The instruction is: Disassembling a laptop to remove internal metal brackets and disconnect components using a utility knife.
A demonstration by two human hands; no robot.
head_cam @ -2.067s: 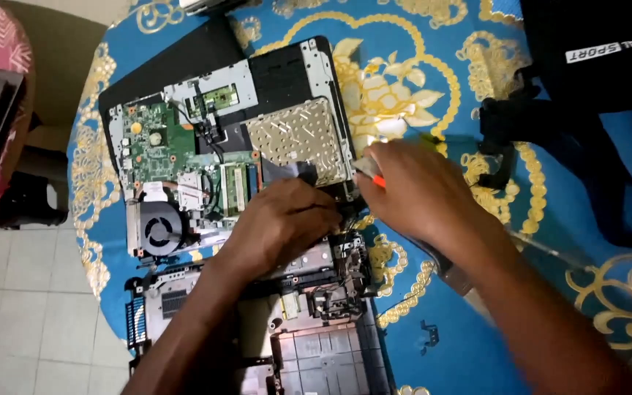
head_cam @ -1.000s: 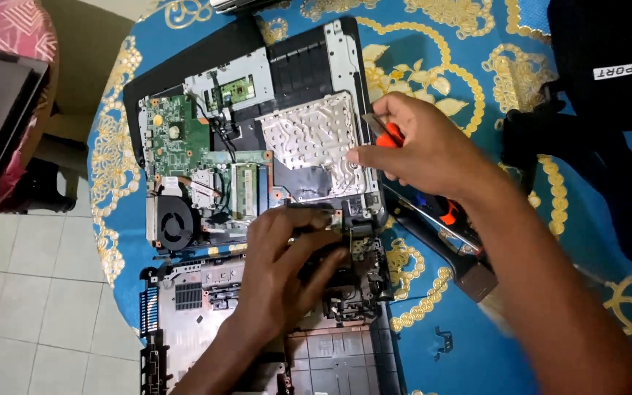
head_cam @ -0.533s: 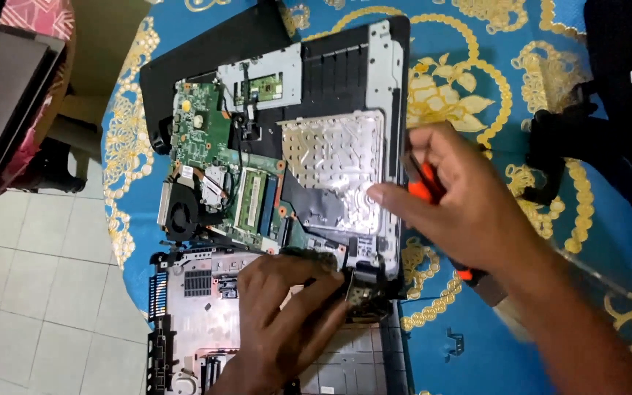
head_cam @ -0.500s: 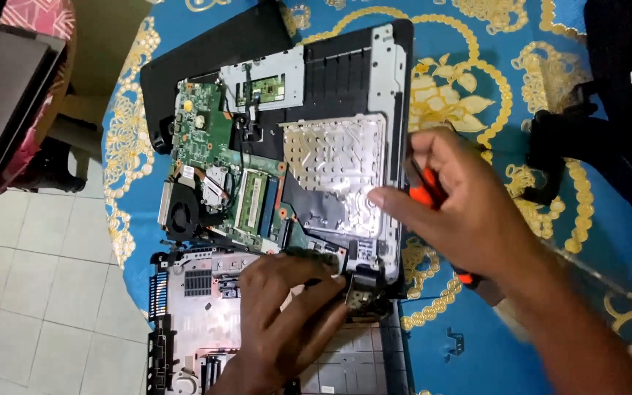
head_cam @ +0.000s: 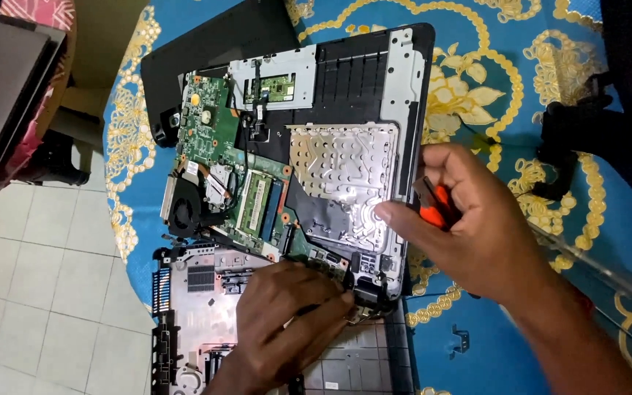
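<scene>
Blue-and-gold tablecloth (head_cam: 491, 66) bearing an opened laptop chassis (head_cam: 404, 95). My right hand (head_cam: 469, 219) grips an orange-handled screwdriver (head_cam: 437, 206) at its right edge; my left hand (head_cam: 287, 322), fingers curled, presses the hinge corner (head_cam: 363, 296).

The person's left hand (head_cam: 287, 322) lay palm down, fingers bent and pressed together at the tips. Their right hand (head_cam: 469, 219) reached in from the right, forefinger stretched forward, remaining fingers curled closed, forearm angled back toward the body.
</scene>
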